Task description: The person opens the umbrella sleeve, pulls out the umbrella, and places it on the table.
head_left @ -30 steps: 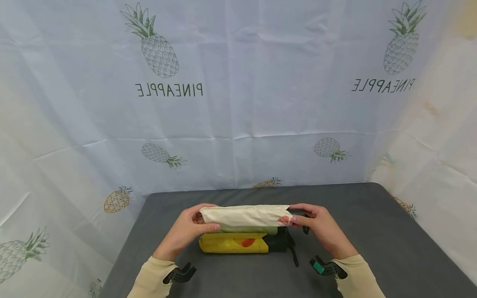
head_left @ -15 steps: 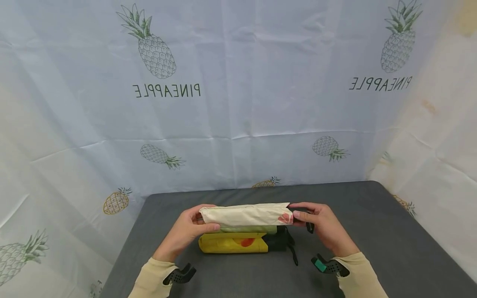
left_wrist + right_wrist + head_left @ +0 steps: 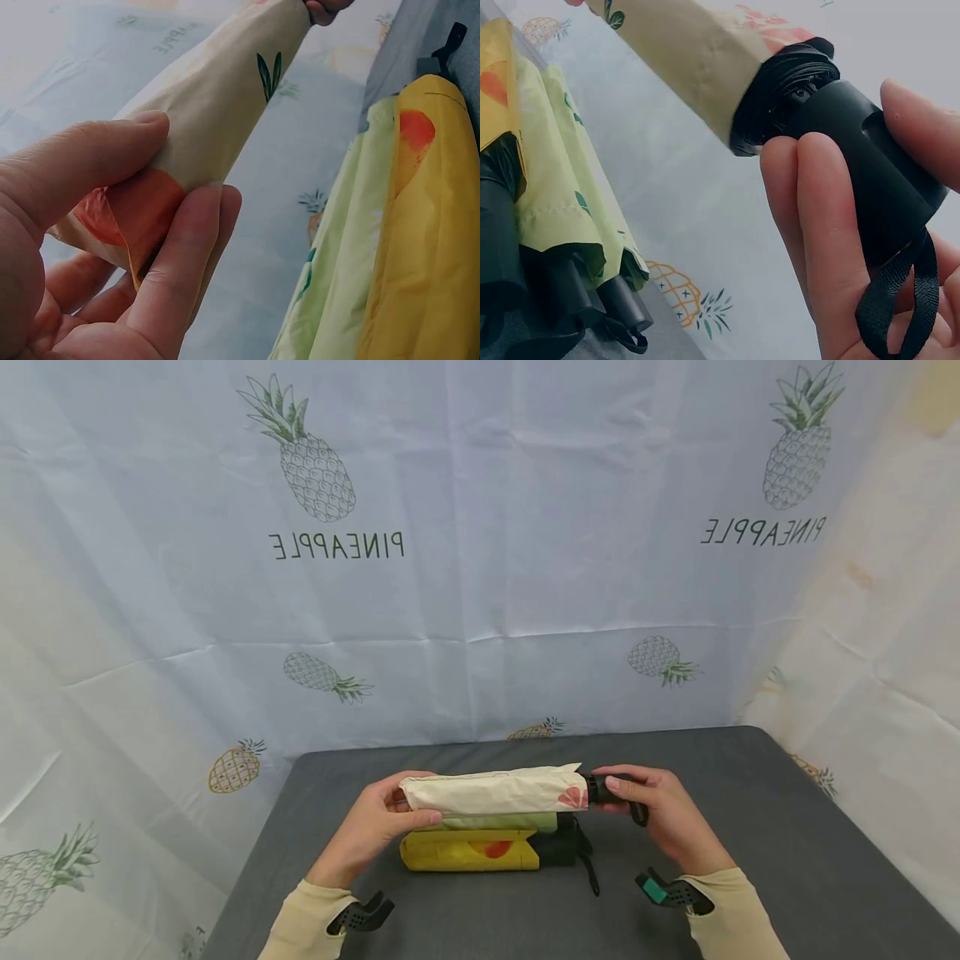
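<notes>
A folded cream umbrella (image 3: 491,792) with red and green prints is held level above the table, across both hands. My left hand (image 3: 367,831) pinches its closed fabric end, thumb on one side and fingers on the other, as the left wrist view shows beside an orange print. At the other end, my right hand (image 3: 667,818) grips the black handle (image 3: 862,176) between thumb and fingers. A black wrist strap (image 3: 928,289) loops down from that handle. Dark folded layers show at the fabric's mouth in the right wrist view.
On the dark grey table (image 3: 487,918), a folded yellow umbrella (image 3: 450,853) lies closest to me. Light green folded umbrella fabric (image 3: 341,247) lies right behind it, partly hidden by the cream one. A white pineapple-print curtain (image 3: 480,568) hangs behind the table.
My right hand has slid to the right, from the fabric's edge onto the handle, so more of the black handle shows. The left hand stays nearly still.
</notes>
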Tool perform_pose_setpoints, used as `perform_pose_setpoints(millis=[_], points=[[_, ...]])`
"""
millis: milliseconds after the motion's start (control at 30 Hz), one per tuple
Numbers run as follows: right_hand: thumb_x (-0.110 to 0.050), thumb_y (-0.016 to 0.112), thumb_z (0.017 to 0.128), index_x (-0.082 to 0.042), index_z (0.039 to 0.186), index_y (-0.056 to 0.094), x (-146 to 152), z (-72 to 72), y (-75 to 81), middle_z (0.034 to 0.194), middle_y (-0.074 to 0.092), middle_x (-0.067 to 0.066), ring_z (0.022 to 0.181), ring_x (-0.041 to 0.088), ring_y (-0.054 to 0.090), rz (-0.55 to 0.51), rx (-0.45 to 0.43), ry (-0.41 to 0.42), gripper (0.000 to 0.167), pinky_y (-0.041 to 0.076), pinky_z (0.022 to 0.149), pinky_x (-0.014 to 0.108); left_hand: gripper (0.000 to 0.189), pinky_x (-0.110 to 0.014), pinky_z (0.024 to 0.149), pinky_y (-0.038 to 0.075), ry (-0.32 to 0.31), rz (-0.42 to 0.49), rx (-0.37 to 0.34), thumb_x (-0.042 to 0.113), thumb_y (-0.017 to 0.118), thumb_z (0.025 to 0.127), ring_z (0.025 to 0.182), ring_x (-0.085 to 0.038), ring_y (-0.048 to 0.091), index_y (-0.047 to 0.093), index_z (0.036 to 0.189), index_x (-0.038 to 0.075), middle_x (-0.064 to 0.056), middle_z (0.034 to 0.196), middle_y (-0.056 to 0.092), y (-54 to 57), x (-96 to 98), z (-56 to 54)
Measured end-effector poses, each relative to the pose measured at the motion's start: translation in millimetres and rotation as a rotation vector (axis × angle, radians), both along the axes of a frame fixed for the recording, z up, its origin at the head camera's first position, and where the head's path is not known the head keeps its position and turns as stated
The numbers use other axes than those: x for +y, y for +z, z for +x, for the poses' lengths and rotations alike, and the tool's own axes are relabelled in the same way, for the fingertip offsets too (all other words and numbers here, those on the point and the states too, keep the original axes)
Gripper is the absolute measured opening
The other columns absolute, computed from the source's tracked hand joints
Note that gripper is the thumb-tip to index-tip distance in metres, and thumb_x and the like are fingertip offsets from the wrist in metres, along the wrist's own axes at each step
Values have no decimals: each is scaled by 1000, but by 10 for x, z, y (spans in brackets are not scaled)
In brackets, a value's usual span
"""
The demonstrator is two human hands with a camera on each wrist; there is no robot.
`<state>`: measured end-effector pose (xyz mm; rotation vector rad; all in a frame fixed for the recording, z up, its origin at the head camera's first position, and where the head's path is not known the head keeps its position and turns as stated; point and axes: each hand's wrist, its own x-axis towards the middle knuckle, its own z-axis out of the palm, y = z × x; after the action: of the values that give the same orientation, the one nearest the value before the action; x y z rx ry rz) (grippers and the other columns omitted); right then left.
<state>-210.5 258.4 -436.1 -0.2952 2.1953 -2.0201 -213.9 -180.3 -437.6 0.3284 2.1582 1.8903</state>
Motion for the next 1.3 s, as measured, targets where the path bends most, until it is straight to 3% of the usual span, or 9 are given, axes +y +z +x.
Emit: perform_pose_setpoints(millis=[300,867,1300], points=[[-17,60,113,3,141,68,76,-26,-15,126,72,-7,112,12,74,-83,-2,4,36,65,95,32,64,-48,97,64,24,0,-4,22,90,91,113,-28,74,63,149,13,-13,132,71,8,13,4],[-22,58,114,-2,139,71,165,-20,7,127,69,-8,112,13,73,-80,-37,-55,34,64,95,30,62,-48,97,64,17,16,13,20,89,92,113,-27,75,64,148,11,-12,130,72,20,7,17],[-23,56,115,-19,129,78,308,-40,8,121,72,-10,105,14,77,-115,-49,-71,27,64,94,28,64,-51,99,63,24,12,5,22,89,92,115,-27,75,63,149,10,-12,134,71,18,-6,12]])
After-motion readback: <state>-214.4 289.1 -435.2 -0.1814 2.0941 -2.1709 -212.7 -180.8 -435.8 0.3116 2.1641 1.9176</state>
